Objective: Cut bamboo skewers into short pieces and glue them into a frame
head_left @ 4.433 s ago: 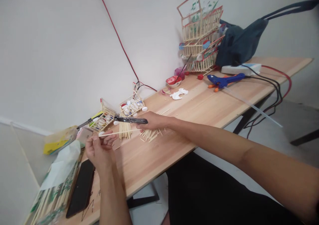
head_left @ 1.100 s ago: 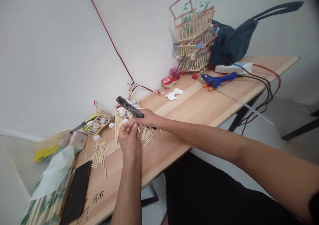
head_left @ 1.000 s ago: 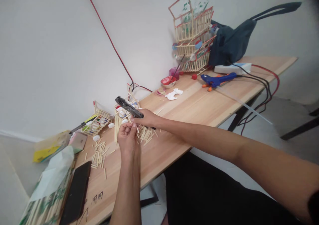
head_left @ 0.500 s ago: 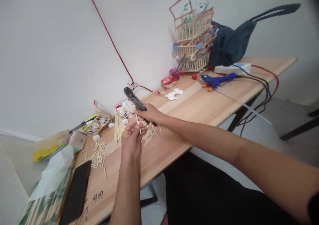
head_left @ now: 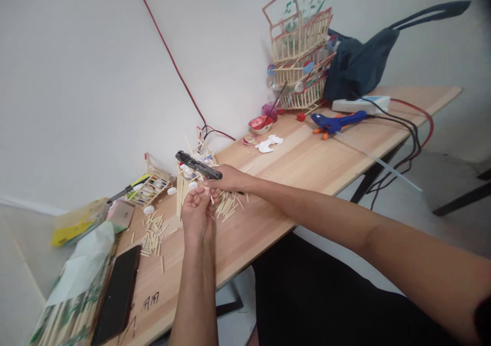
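My right hand (head_left: 229, 178) is closed around a dark hand tool (head_left: 197, 166) that looks like pliers or a cutter. Its head points left, and the exact kind cannot be made out. Just below, my left hand (head_left: 196, 214) pinches a thin wooden stick (head_left: 212, 199) between thumb and fingers. The two hands meet, with the stick's upper end near my right fingers. Short cut sticks (head_left: 229, 207) lie beside my hands on the table, and longer sticks (head_left: 182, 197) lie behind the left one.
Half-built stick baskets (head_left: 151, 185) with bottle caps stand along the wall. More short sticks (head_left: 153, 236) and a phone (head_left: 117, 295) lie left. Farther right are a red paint bowl (head_left: 261, 125), a blue glue gun (head_left: 333, 122), stacked stick baskets (head_left: 297, 75) and a dark bag (head_left: 360, 62).
The tool has tipped from steep to flatter, its head swinging down and left. My left hand has shifted slightly left, and the stick now shows less of its length.
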The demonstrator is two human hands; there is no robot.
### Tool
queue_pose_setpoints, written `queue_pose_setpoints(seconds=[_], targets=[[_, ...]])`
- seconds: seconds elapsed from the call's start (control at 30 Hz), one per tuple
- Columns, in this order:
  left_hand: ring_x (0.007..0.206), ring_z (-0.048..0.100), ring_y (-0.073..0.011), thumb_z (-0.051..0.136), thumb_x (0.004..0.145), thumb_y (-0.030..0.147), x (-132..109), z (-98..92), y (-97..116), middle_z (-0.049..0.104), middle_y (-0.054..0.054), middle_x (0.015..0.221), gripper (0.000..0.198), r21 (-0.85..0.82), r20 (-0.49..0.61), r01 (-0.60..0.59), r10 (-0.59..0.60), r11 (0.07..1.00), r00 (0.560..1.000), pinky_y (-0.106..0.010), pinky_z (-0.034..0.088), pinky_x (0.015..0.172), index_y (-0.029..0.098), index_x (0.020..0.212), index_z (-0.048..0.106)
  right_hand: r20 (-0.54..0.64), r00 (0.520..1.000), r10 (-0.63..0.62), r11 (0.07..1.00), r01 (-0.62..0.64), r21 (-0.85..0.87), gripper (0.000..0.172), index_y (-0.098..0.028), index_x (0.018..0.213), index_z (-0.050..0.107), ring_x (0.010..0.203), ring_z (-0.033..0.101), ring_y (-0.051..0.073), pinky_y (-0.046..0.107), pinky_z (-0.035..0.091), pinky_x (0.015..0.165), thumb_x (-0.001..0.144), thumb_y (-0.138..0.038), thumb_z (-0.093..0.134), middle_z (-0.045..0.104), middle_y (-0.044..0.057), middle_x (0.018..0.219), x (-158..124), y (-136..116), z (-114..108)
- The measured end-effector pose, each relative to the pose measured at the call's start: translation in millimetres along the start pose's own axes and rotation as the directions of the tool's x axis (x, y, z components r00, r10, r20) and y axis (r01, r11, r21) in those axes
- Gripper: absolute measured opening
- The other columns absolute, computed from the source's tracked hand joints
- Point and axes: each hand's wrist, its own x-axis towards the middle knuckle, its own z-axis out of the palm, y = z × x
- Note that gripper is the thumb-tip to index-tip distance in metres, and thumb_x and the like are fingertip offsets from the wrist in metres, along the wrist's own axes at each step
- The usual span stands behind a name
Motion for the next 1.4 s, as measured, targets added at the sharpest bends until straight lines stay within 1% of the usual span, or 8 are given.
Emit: queue_pose_setpoints(seconds=[0.17,0.3,0.6,0.73,0.87,1.03,1.23,1.4], targets=[[0.055,0.062,-0.0094,0.086,0.051,0.028,-1.0,1.4,1.1,0.066,0.002,0.064,0.04,0.053,0.013,-0.042,0.041,0.998,0.999,-0.021,0.052,0.054,0.016,0.073,0.055,-0.019,1.0,-0.014,0.997,0.012,-0.07,0.011,-0.015,0.082,0.062,0.068,0.06,0.012,0.018,0.04,0.06,0.08,-0.025,0.059,0.063,-0.002,0.065,-2.8,-4.9,-0.4],[0.053,0.062,-0.0092,0.085,0.052,0.027,-1.4,2.0,1.5,0.063,0.004,0.059,0.038,0.065,0.027,-0.043,0.041,0.997,0.999,-0.02,0.051,0.053,0.017,0.071,0.054,-0.015,0.999,-0.028,0.999,0.027,-0.023,0.018,-0.014,0.08,0.062,0.066,0.059,0.011,0.018,0.04,0.061,0.081,-0.032,0.059,0.062,-0.002,0.065,-3.2,-5.1,-0.2],[0.057,0.064,-0.0095,0.087,0.05,0.028,1.2,-2.2,-2.2,0.066,0.003,0.062,0.039,-0.007,-0.032,0.016,-0.016,1.0,0.999,-0.022,0.056,0.059,0.016,0.069,0.056,-0.069,0.993,-0.094,0.982,0.081,-0.169,0.015,-0.014,0.083,0.062,0.073,0.056,0.013,0.02,0.037,0.064,0.08,-0.028,0.059,0.062,0.0,0.075,-7.4,-9.1,2.1],[0.071,0.068,-0.0128,0.086,0.057,0.029,-1.6,0.8,4.3,0.071,-0.004,0.075,0.034,-0.038,0.053,0.071,-0.069,0.997,0.996,-0.025,0.057,0.071,0.015,0.077,0.063,-0.135,0.991,0.001,0.997,-0.011,-0.075,0.019,-0.014,0.082,0.062,0.072,0.057,0.013,0.02,0.038,0.064,0.08,-0.032,0.061,0.062,-0.001,0.074,-2.1,-3.2,-1.4],[0.092,0.069,-0.0181,0.087,0.055,0.021,-7.4,7.3,10.0,0.074,-0.009,0.095,0.039,-0.036,0.125,0.043,-0.038,0.998,0.991,-0.028,0.055,0.082,0.016,0.089,0.066,-0.177,0.98,0.087,0.986,-0.06,0.155,0.023,-0.014,0.078,0.06,0.065,0.058,0.012,0.02,0.043,0.059,0.081,-0.036,0.061,0.061,-0.002,0.066,2.4,0.8,-6.4],[0.083,0.07,-0.0151,0.087,0.053,0.02,-8.8,10.3,10.3,0.074,-0.007,0.089,0.039,-0.032,0.11,-0.011,0.014,0.999,0.994,-0.025,0.056,0.079,0.015,0.086,0.066,-0.115,0.983,0.147,0.927,-0.096,0.362,0.022,-0.014,0.075,0.057,0.052,0.056,0.009,0.018,0.044,0.049,0.078,-0.034,0.065,0.06,-0.002,0.059,1.9,-0.4,-4.7],[0.071,0.07,-0.013,0.088,0.05,0.02,-5.4,5.9,5.5,0.074,-0.006,0.08,0.04,0.013,0.057,-0.042,0.041,0.999,0.998,-0.024,0.056,0.072,0.015,0.082,0.064,-0.053,0.986,0.156,0.921,-0.126,0.368,0.021,-0.014,0.074,0.056,0.052,0.057,0.011,0.018,0.045,0.047,0.078,-0.033,0.066,0.061,-0.001,0.058,1.1,-0.3,-2.2],[0.069,0.07,-0.014,0.084,0.057,0.022,-5.3,1.1,0.8,0.073,-0.003,0.076,0.035,0.123,0.044,-0.146,0.142,0.982,0.989,-0.027,0.057,0.071,0.015,0.084,0.062,-0.1,0.989,0.11,0.977,-0.089,0.193,0.018,-0.014,0.075,0.059,0.054,0.055,0.009,0.018,0.043,0.049,0.08,-0.03,0.063,0.058,-0.002,0.058,1.9,-2.2,-5.6]])
